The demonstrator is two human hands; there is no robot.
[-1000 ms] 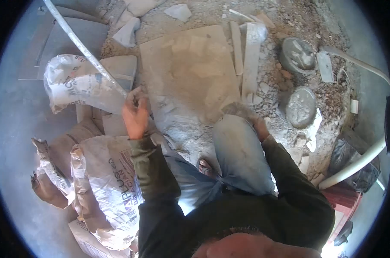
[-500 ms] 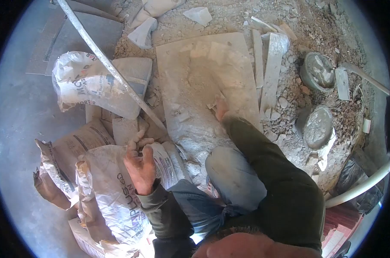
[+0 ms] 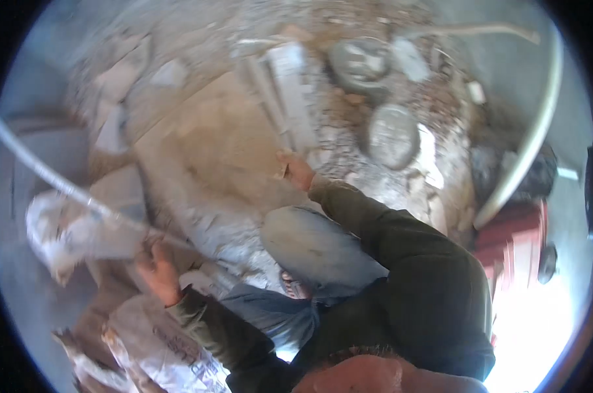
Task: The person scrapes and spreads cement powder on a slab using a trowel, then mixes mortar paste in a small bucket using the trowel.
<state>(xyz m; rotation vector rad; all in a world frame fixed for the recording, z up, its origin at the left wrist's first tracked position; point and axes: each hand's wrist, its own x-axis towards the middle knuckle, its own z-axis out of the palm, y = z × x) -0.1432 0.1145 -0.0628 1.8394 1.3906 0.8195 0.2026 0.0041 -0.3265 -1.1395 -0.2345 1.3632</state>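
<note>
My right hand is closed at the near right edge of a dusty board on the ground. A small pale edge shows at its fingers, but blur hides what it belongs to. My left hand holds nothing, and its fingers look apart. Close beyond its fingertips runs a long pale pole, slanting across the left side; whether they touch it I cannot tell. Below the left hand lies a crumpled paper sack with dark print.
Two round buckets stand in rubble at the right. Narrow pale strips lie beside the board. A white printed bag rests at the left, and a thick pale pipe curves up at the right.
The view has swung to the right and blurred. My right hand has moved from over the board's surface to its near right edge. My left hand has moved off the sack toward the pole.
</note>
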